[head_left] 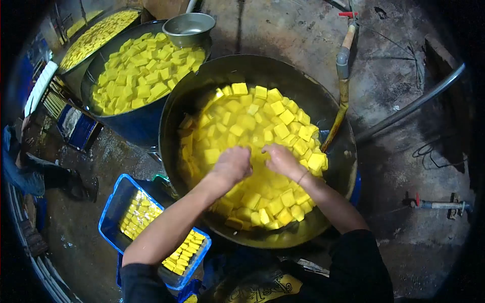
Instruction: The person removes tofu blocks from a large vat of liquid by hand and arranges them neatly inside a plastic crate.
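Note:
Yellow tofu-like blocks (pixel 287 117) crowd a large dark round vat (pixel 252 64), many of them lying in cloudy yellow liquid (pixel 257 169). My left hand (pixel 233 165) is over the middle of the vat with its fingers curled closed. Just to its right, my right hand (pixel 281 160) is also closed, its fingertips bent inward and downward. A small gap separates the two hands. Whatever either hand grips, if anything, is hidden by the fingers. A thin band circles my right wrist.
Left of the vat, a second vat (pixel 87 83) holds more yellow blocks, with a metal bowl (pixel 189 28) at its rim. A blue crate (pixel 112 206) of small yellow pieces stands lower left. A pipe (pixel 343 76) dips into my vat. Another person's leg (pixel 45 174) shows at left.

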{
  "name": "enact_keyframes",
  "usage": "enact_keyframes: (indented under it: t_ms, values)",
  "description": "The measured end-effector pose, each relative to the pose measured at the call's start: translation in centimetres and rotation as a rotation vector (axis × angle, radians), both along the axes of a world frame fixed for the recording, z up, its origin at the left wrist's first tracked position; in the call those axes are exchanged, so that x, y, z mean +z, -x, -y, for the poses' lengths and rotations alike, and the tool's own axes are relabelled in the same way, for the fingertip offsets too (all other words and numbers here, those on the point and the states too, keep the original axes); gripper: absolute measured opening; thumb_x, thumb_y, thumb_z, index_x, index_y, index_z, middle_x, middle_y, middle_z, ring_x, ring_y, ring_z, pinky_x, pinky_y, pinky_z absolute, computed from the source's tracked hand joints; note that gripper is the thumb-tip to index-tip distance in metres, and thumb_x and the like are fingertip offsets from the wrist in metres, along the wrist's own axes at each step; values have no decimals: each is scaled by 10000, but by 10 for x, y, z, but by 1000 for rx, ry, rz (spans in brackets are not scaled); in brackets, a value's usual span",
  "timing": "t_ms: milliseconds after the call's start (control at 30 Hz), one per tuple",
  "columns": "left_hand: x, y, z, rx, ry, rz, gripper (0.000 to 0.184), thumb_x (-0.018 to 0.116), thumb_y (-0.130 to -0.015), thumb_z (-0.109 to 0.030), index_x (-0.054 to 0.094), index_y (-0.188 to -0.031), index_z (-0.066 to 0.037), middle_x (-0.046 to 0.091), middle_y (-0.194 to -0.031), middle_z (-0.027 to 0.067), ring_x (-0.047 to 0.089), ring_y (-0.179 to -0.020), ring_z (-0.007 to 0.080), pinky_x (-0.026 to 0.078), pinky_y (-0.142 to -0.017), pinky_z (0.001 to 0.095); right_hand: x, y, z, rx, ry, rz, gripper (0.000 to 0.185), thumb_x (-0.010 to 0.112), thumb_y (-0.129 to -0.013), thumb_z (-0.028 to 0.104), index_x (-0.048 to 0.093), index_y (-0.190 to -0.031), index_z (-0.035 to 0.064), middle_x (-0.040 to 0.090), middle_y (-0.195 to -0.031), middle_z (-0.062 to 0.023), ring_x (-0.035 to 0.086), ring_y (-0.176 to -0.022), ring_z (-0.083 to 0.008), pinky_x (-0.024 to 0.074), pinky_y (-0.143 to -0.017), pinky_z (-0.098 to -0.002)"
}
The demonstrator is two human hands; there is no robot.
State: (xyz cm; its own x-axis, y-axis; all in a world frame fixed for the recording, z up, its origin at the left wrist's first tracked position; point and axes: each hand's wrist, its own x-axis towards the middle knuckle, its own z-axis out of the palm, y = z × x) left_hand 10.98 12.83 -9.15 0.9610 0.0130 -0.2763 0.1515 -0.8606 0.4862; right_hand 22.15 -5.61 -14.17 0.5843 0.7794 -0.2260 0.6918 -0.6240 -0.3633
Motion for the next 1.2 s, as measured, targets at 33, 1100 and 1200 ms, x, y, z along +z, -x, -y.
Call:
enact_keyframes:
  t_ms: [33,1100,1200]
  values:
    - [-29,-12,19,-76,-125,-24,235,623,-830,-237,695,-958,-54,699,-891,187,691,-860,332,560,-727,426,-19,1,2,49,82,166,409,668,-787,112,573,-1175,23,614,-1095,-199,613,-1022,-302,520,-845,-401]
    - [-192,-122,-84,424,887,227,539,567,-796,-31,487,-1328,4,578,-1263,119,551,-1147,239,436,-990,318,-68,-175,-93,434,156,-57,378,635,-761,40,656,-1136,82,578,-1222,-161,607,-1060,-286,490,-923,-425]
    - [-161,-116,-74,629,753,224,531,475,-791,-6,484,-1320,-43,565,-1260,128,543,-1138,251,464,-957,343,-50,-186,-68,268,-16,-327,535,747,-731,90,585,-1238,37,590,-1250,-178,584,-1139,-289,472,-964,-391]
